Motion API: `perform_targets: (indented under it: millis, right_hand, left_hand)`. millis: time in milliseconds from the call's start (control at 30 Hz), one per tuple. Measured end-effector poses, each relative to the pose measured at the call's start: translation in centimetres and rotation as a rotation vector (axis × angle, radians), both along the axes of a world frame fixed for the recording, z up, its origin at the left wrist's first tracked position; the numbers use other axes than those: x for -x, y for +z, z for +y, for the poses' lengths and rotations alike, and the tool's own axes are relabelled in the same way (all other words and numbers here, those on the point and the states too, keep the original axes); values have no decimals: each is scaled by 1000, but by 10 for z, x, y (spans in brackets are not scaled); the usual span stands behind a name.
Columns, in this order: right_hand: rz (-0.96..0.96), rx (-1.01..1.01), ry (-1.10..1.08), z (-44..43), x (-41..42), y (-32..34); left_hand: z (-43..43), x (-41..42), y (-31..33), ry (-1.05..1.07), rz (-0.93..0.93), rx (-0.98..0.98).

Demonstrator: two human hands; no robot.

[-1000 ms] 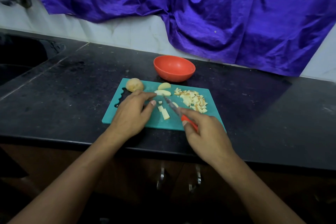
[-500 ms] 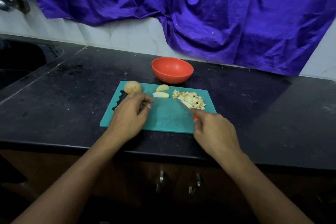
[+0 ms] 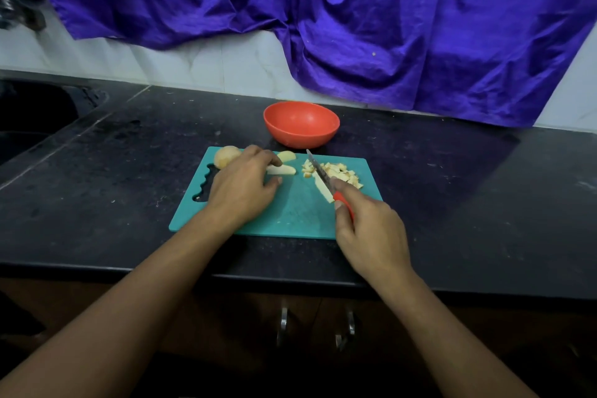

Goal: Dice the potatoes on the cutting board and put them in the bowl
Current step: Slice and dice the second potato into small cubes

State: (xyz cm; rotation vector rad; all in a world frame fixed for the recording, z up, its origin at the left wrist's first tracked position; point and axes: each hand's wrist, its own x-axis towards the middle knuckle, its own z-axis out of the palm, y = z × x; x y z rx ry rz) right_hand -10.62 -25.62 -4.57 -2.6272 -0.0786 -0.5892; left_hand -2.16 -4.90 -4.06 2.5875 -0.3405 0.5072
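R hand (image 3: 371, 229) gripped the red-handled knife (image 3: 318, 170), blade angled across the diced potatoes (image 3: 343, 171) at the cutting board's (image 3: 290, 213) far-right corner. L hand (image 3: 240, 186) lay relaxed, fingertips touching a potato wedge (image 3: 283, 170), w/ a potato half (image 3: 226, 155) beside its knuckles. Bowl (image 3: 302, 123) sat just past board's far edge.

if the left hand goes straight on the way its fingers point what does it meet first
Most likely the potato slice lying just ahead of the left hand on the cutting board; it may already touch it. Past that come the knife blade and the diced potato.
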Motion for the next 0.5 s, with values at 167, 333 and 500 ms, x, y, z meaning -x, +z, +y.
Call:
perform_targets:
  millis: [167,333,500]
  right_hand:
    - [-28,-230,-26,-7,-3,-3]
    - [-41,-306,-27,-9,-4,-4]
    - [-26,-286,-16,-8,-2,-4]
  left_hand:
    - [-11,-19,-1,11,19,-138]
    - [-4,-13,-4,-16,9,-89]
    - [6,1,-5,-63,6,-38]
